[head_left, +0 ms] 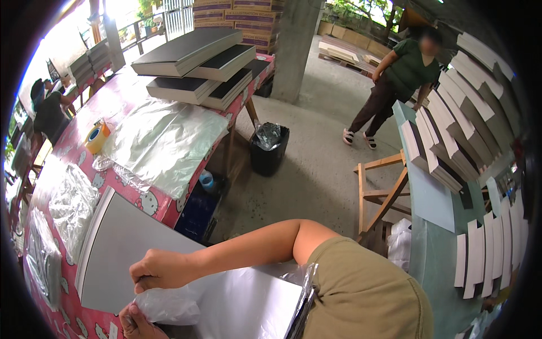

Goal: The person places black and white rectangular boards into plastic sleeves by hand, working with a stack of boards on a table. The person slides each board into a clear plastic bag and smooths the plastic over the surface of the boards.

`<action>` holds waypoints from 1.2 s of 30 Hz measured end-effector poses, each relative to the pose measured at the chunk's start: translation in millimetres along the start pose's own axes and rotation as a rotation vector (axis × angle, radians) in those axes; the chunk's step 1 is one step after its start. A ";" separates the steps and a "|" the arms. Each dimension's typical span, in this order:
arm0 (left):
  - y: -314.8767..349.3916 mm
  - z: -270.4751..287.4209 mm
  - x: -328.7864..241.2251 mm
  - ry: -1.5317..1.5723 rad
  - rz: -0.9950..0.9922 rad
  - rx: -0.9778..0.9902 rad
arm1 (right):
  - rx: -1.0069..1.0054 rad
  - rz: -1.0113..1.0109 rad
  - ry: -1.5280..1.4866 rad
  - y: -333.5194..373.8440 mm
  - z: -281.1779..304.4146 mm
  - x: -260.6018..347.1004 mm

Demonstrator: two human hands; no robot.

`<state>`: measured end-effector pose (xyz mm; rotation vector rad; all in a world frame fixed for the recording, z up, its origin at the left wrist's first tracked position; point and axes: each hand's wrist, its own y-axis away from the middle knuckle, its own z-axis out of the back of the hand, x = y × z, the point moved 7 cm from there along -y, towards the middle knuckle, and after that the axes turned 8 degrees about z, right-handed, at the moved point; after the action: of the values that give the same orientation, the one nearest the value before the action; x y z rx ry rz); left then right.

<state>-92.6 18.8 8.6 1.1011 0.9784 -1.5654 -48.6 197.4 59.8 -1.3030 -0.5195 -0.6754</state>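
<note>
A clear plastic bag (169, 305) lies bunched at its opening between my two hands. My right hand (161, 270), its arm crossing from the right, has its fingers curled closed on the bag's edge. Just below it, my left hand (137, 323) pinches the same bag between thumb and fingers, partly cut off by the lower rim. The bag spreads right over a flat white-faced block (254, 302), close against my body. Beneath and beyond my hands lies a thick grey-topped stack of board or paper (135, 237) on the pink table.
On the pink-covered table (149, 204) are flat plastic bags (164, 138), wrapped bundles (44, 260), an orange tape dispenser (97, 137) and thick black-covered books (189, 51). A black bin (269, 155) stands on the floor. A person (403, 79) stands by the right table (426, 248), which bears book stacks.
</note>
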 end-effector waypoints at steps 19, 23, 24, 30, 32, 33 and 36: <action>-2.2 -0.2 46.6 0.471 0.108 0.130 | 0.218 -0.178 -0.205 5.4 -23.9 -12.6; 22.7 -20.3 20.6 1.118 0.278 0.361 | 0.139 -0.104 -0.271 9.5 -23.2 -30.3; 26.5 -13.6 32.4 1.174 0.248 0.542 | 0.105 -0.091 -0.358 10.8 -21.7 -33.2; 29.6 4.1 -3.3 0.442 -0.015 0.293 | 0.052 -0.467 -1.032 7.1 -4.7 -12.7; 34.3 -2.1 -53.4 -0.015 -0.292 0.098 | 0.186 -0.511 -0.681 7.2 -10.9 -3.4; 40.4 -11.1 -80.4 -0.180 -0.446 0.044 | 0.234 -0.524 -0.553 5.6 -18.5 6.5; 47.1 -33.4 -98.2 -0.443 -0.565 0.100 | 0.194 -0.164 -0.193 -5.3 -25.6 20.4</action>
<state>-26.5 64.0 89.6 0.5098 0.9516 -2.2137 -38.7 168.4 72.5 -1.1561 -0.8362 -0.6201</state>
